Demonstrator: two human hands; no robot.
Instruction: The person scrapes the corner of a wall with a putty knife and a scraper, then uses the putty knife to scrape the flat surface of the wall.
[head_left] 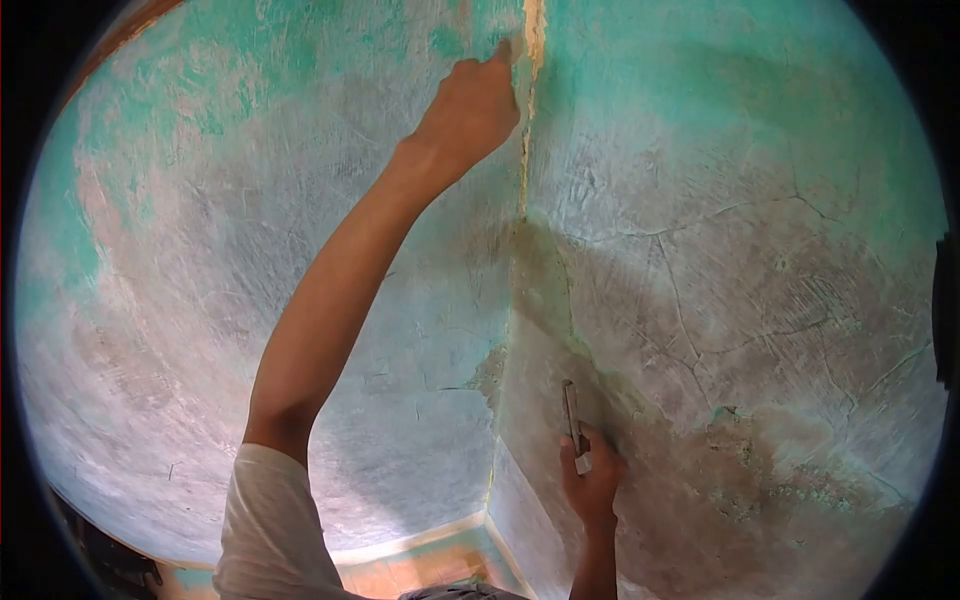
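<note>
My left hand (pixel 472 110) is raised at the top middle, its index finger stretched up beside the wall corner (pixel 525 150) and the other fingers curled in. Whether it touches the wall is hard to tell, and nothing shows in it. Lower down, in front of the right wall (pixel 680 300), my right hand (pixel 592 478) is closed around a thin scraper-like tool (pixel 571 412) that points upward. Yellowish filler or bare material runs down the upper part of the corner.
The left wall (pixel 200 280) has peeling green paint and grey patches. Cracks and a rough damaged patch (pixel 760 450) mark the right wall. Tiled floor (pixel 420 573) shows at the bottom, with dark objects (pixel 110 555) at the lower left.
</note>
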